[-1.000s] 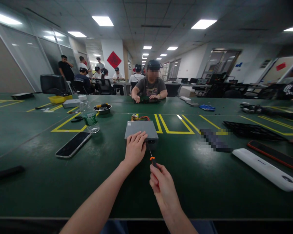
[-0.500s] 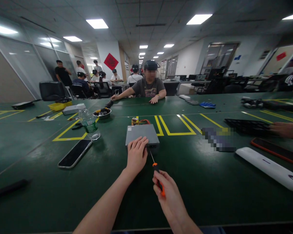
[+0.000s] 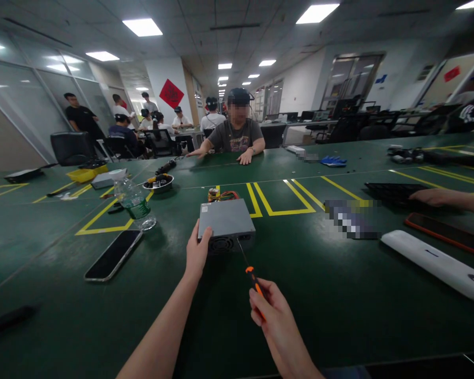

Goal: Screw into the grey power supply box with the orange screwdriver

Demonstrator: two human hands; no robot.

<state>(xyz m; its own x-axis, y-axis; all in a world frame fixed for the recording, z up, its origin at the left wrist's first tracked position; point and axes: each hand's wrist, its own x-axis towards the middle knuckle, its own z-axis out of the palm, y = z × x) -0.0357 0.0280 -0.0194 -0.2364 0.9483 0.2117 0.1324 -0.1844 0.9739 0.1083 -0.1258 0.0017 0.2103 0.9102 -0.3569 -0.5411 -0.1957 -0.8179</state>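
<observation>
A grey computer power supply (image 3: 227,217) sits in front of me, its fan grille and socket side facing me and a bundle of coloured cables behind it. My left hand (image 3: 198,247) grips its left front corner, thumb over the top edge and fingers along the side, partly hidden. In my right hand (image 3: 272,308) is a screwdriver (image 3: 253,279) with an orange and black handle. The screwdriver's thin shaft points up and away, its tip at the front face beside the socket. Whether the tip sits in a screw is too small to tell.
On the green table (image 3: 205,337) at left are a phone (image 3: 114,255), a plastic bottle (image 3: 136,204) and a metal bowl (image 3: 158,182) of tools. To the right lie a white device (image 3: 434,263) and an orange-edged phone (image 3: 446,231). A person (image 3: 239,134) sits opposite; another person's hand (image 3: 432,197) reaches in at right.
My left hand has gone from lying on top of the power supply to holding its left corner. The screwdriver tip stays by the front face. The person opposite has drawn an arm back.
</observation>
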